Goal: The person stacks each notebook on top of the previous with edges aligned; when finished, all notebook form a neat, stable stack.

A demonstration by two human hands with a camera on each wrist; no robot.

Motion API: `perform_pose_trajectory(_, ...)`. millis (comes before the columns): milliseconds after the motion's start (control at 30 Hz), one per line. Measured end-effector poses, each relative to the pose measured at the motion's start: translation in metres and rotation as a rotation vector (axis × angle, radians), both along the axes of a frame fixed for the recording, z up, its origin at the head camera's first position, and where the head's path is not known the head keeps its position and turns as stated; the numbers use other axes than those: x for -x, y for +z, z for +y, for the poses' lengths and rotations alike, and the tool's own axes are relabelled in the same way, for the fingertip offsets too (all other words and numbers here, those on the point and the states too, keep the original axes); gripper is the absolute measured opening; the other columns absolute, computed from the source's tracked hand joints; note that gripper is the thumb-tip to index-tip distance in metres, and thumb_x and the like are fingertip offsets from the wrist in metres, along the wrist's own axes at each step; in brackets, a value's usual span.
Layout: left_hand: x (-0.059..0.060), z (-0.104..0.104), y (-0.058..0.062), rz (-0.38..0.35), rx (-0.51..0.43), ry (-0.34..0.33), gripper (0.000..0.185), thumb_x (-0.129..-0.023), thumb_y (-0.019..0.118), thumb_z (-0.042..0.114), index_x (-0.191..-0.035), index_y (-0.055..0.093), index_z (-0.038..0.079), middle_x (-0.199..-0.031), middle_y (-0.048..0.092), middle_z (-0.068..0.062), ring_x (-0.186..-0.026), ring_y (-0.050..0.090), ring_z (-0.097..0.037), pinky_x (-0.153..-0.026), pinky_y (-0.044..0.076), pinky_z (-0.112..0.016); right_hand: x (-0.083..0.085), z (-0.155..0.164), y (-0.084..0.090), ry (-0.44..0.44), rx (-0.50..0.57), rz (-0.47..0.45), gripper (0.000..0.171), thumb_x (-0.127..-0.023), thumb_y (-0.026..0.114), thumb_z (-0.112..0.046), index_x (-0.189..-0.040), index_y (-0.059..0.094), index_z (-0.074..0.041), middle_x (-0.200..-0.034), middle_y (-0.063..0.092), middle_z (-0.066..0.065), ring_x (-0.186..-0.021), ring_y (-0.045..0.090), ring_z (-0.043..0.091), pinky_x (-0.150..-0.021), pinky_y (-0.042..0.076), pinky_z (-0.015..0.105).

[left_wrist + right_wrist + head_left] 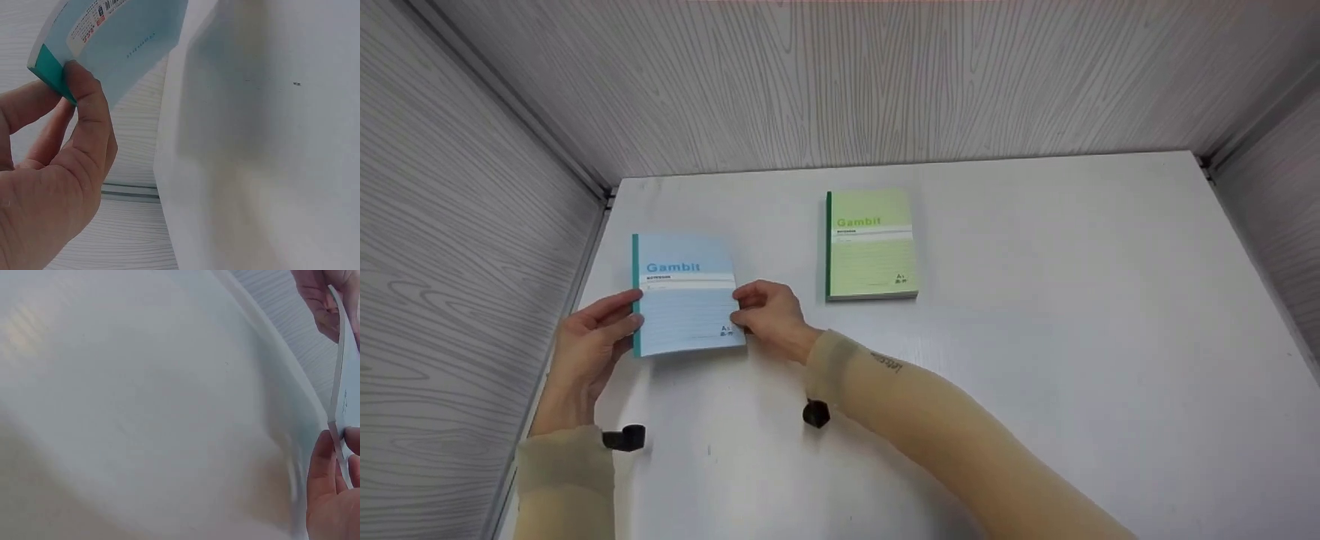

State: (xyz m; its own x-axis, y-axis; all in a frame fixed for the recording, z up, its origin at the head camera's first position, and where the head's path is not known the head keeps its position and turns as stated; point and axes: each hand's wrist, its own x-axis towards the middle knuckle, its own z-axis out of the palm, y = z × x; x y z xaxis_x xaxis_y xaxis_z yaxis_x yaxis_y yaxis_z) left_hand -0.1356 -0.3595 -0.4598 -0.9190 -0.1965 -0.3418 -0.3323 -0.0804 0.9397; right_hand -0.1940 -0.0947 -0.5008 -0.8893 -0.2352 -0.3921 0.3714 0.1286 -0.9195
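Note:
Both hands hold a light blue notebook (686, 311) above the white table at its left side. My left hand (589, 337) pinches the teal spine between thumb and fingers; the left wrist view shows the left hand (67, 152) with fingers on both covers and a barcode label on the back cover (135, 45). At the opposite edge, my right hand (772, 311) pinches the pages' side. In the right wrist view the right hand (334, 495) grips the notebook (338, 388) near a corner, and the notebook is seen edge-on, slightly bent.
A green notebook (871, 259) with a dark green spine lies to the right, toward the back of the white table (1057, 315). Wood-grain panels (840, 82) stand behind and on both sides. Black wrist camera mounts (816, 413) stick out from both sleeves.

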Motion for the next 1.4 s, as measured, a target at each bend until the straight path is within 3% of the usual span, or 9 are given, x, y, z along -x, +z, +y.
perform_pose_trajectory(133,0.003,0.01,-0.001,-0.003,0.21,-0.038,0.051,-0.105,0.077,0.007,-0.155,0.066,0.007,-0.117,0.081,0.019,-0.105,0.076,-0.001,-0.09,0.063,-0.016,0.005,0.015,0.007,0.005,0.031,0.055,0.032,-0.096,0.081,0.002,-0.123,0.079,-0.015,-0.114,0.075,0.002,-0.1,0.071,0.016,-0.097,0.066,0.031)
perform_pose_trajectory(300,0.017,0.044,0.002,0.041,0.451,-0.126,0.049,-0.109,0.073,0.012,-0.157,0.065,0.008,-0.146,0.076,-0.007,-0.111,0.075,-0.003,-0.09,0.063,-0.014,0.018,0.053,0.022,0.036,0.004,0.155,0.037,-0.099,0.08,-0.002,-0.134,0.077,-0.014,-0.126,0.077,0.004,-0.108,0.074,0.018,-0.1,0.066,0.031)
perform_pose_trajectory(400,0.032,0.073,0.007,0.057,0.507,-0.187,0.047,-0.11,0.071,0.012,-0.157,0.065,0.009,-0.157,0.069,-0.016,-0.122,0.076,-0.013,-0.092,0.063,-0.016,0.028,0.083,0.029,0.031,-0.03,0.208,0.04,-0.1,0.079,-0.004,-0.139,0.075,-0.013,-0.131,0.077,0.006,-0.111,0.074,0.02,-0.101,0.065,0.03)
perform_pose_trajectory(533,0.059,0.123,0.013,0.042,0.54,-0.258,0.046,-0.11,0.071,0.011,-0.155,0.066,0.011,-0.159,0.067,-0.013,-0.132,0.075,-0.024,-0.102,0.065,-0.028,0.042,0.132,0.032,-0.005,-0.072,0.282,0.043,-0.099,0.079,-0.004,-0.142,0.075,-0.01,-0.134,0.076,0.011,-0.113,0.075,0.022,-0.095,0.063,0.026)
perform_pose_trajectory(633,0.081,0.162,0.013,0.044,0.56,-0.298,0.046,-0.109,0.072,0.01,-0.154,0.067,0.011,-0.157,0.069,-0.012,-0.129,0.076,-0.025,-0.104,0.066,-0.036,0.052,0.171,0.031,-0.034,-0.098,0.332,0.046,-0.098,0.079,-0.002,-0.143,0.074,-0.006,-0.134,0.076,0.016,-0.113,0.076,0.022,-0.088,0.062,0.023)
perform_pose_trajectory(767,0.107,0.208,0.01,0.076,0.612,-0.367,0.046,-0.107,0.075,0.008,-0.152,0.068,0.01,-0.153,0.071,-0.013,-0.122,0.078,-0.024,-0.099,0.068,-0.036,0.062,0.215,0.029,-0.089,-0.139,0.335,0.049,-0.098,0.078,-0.001,-0.146,0.072,-0.005,-0.133,0.074,0.018,-0.111,0.074,0.021,-0.082,0.062,0.019)
perform_pose_trajectory(867,0.119,0.231,0.007,0.094,0.676,-0.416,0.046,-0.106,0.076,0.008,-0.151,0.069,0.008,-0.151,0.072,-0.014,-0.123,0.077,-0.025,-0.101,0.067,-0.037,0.066,0.233,0.024,-0.128,-0.172,0.295,0.052,-0.098,0.078,0.0,-0.149,0.069,-0.004,-0.132,0.074,0.018,-0.11,0.074,0.02,-0.082,0.063,0.018)
perform_pose_trajectory(1133,0.121,0.252,-0.003,0.091,0.982,-0.465,0.044,-0.106,0.076,0.009,-0.148,0.07,0.0,-0.143,0.077,-0.018,-0.138,0.072,-0.033,-0.118,0.059,-0.047,0.062,0.233,0.006,-0.117,-0.273,0.201,0.056,-0.098,0.079,-0.004,-0.152,0.067,-0.004,-0.133,0.073,0.016,-0.107,0.07,0.017,-0.083,0.063,0.019)
perform_pose_trajectory(1400,0.119,0.255,-0.009,0.093,1.086,-0.473,0.038,-0.107,0.074,0.011,-0.143,0.073,-0.001,-0.137,0.079,-0.02,-0.131,0.075,-0.036,-0.112,0.062,-0.049,0.059,0.229,0.001,-0.104,-0.335,0.216,0.056,-0.097,0.078,-0.005,-0.152,0.067,-0.006,-0.133,0.068,0.014,-0.111,0.068,0.022,-0.076,0.059,0.021)
